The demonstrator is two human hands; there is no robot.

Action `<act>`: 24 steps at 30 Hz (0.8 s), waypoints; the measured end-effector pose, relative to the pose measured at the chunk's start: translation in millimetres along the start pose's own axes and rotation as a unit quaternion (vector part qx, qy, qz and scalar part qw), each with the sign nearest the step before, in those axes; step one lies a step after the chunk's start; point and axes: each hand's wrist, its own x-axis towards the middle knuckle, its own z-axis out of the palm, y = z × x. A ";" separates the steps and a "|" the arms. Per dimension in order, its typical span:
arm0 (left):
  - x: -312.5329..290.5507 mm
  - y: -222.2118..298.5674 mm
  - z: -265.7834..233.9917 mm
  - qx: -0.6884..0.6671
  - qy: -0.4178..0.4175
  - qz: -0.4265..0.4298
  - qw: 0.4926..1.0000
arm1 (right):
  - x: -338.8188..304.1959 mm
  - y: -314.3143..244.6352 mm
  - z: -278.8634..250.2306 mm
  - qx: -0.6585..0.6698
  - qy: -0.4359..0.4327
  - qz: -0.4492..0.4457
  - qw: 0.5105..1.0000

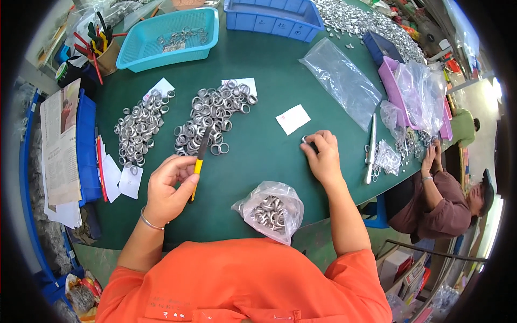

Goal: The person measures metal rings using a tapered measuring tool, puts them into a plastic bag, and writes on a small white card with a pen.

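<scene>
My left hand (171,183) is closed around a yellow-handled tool (198,163) with a dark tapering blade, which looks like a file. Its tip points away from me, over the edge of a heap of silvery metal rings (207,116). Between the thumb and fingertips of my right hand (323,156) is a small metal ring (304,139), partly hidden. Just beyond that hand lies a white paper slip (293,119). A second heap of rings (141,126) sits farther left. Near my body, an opened clear plastic bag (277,211) holds more rings.
Along the far side stand a turquoise basket (169,59) and a blue bin (272,24). A flat plastic bag (344,81) and a long white-handled tool (370,153) lie to the right. Beyond them, another person (444,199) works beside a pink tray (396,94).
</scene>
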 end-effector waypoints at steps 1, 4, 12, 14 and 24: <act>0.7 1.9 0.5 0.000 0.000 -0.004 1.000 | -1.4 5.8 3.3 0.023 0.023 -0.006 0.999; -0.1 2.9 1.4 0.037 -0.006 0.020 0.999 | -3.6 -16.5 -14.2 0.340 -0.004 0.144 0.929; 0.8 3.0 2.4 -0.003 -0.062 -0.053 0.997 | 2.2 -106.4 -69.8 0.277 -0.189 -0.273 0.902; 7.3 16.4 16.3 -0.057 -0.091 -0.110 0.988 | 0.7 -106.3 -67.0 0.158 -0.118 -0.258 0.946; 86.6 8.4 92.1 0.274 -0.166 0.320 0.891 | 4.8 -64.7 -38.8 0.139 0.082 0.054 0.985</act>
